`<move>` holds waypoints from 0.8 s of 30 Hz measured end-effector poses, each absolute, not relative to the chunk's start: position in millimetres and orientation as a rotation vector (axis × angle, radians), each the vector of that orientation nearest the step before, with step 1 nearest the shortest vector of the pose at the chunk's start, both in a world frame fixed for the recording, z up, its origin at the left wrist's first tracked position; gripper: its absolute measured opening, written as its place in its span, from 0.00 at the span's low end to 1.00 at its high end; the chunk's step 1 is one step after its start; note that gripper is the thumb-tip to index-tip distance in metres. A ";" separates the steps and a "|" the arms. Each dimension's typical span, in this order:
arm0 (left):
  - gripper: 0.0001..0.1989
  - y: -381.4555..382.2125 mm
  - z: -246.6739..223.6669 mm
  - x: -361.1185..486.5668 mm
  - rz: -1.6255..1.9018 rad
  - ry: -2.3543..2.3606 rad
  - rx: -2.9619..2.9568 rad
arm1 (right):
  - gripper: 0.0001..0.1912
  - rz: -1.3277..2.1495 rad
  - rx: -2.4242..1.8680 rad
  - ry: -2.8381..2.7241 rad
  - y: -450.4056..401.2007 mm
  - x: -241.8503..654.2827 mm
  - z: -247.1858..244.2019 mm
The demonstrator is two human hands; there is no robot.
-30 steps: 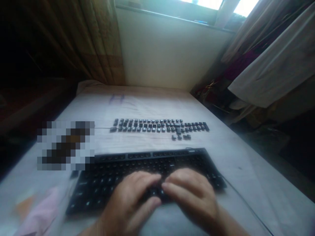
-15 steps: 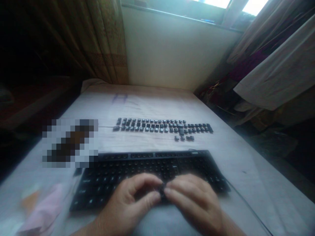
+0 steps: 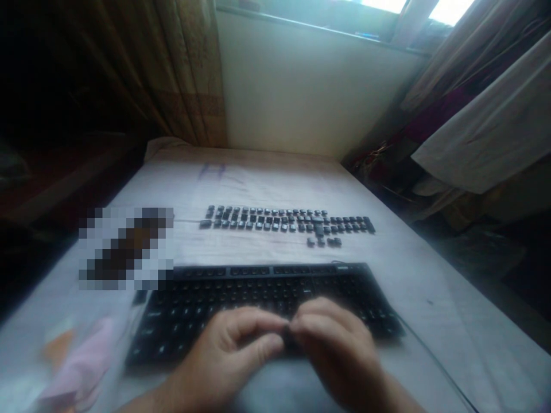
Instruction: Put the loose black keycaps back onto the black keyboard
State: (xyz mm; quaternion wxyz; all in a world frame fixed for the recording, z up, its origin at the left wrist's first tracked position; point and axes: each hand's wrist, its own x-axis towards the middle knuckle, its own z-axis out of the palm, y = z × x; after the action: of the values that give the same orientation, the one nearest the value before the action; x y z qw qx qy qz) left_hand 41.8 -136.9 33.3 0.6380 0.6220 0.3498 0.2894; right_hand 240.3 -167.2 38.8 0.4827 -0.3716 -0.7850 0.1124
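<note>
A black computer keyboard [image 3: 189, 312] lies on the pale cloth, with many of its upper keys taken off. My left hand [image 3: 239, 338] is over its lower middle, thumb and forefinger curved toward each other. Against those fingertips my right hand [image 3: 338, 338] brings its own, bunched together. Something small and dark may be pinched where they meet, but blur and the fingers hide it. Beyond the keyboard, loose black keycaps [image 3: 275, 223] lie in rows, with a few more just below the right part of the rows.
A pixelated patch [image 3: 127, 246] covers something at the left. Pink cloth [image 3: 81, 367] lies at the near left. The keyboard's cable [image 3: 434, 364] runs off to the near right. Behind the cloth-covered surface [image 3: 275, 178] stand a wall, curtain [image 3: 189, 74] and window.
My right hand has lifted slightly and turned, its fingertips more bunched against the left ones. My left hand has barely moved. The view has shifted a little.
</note>
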 end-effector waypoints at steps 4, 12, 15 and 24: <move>0.21 -136.1 33.8 43.4 0.498 0.920 1.233 | 0.08 0.284 -0.929 -1.893 -166.3 239.0 37.0; 0.30 -138.5 30.5 48.2 0.460 0.928 1.104 | 0.10 0.056 -0.955 -1.938 -169.1 238.6 37.3; 0.30 -139.7 32.5 48.5 0.451 0.941 1.110 | 0.09 0.008 -0.975 -1.965 -169.0 239.7 39.5; 0.27 -141.6 31.3 46.2 0.421 0.959 1.260 | 0.09 -0.030 -1.023 -2.002 -167.9 242.4 36.8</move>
State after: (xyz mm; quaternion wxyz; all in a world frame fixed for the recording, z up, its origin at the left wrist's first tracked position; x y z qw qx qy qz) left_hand 46.2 -141.6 31.3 0.6827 0.5619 0.4278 0.1877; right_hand 242.4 -167.9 36.8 0.4319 -0.4104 -0.8031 -0.0121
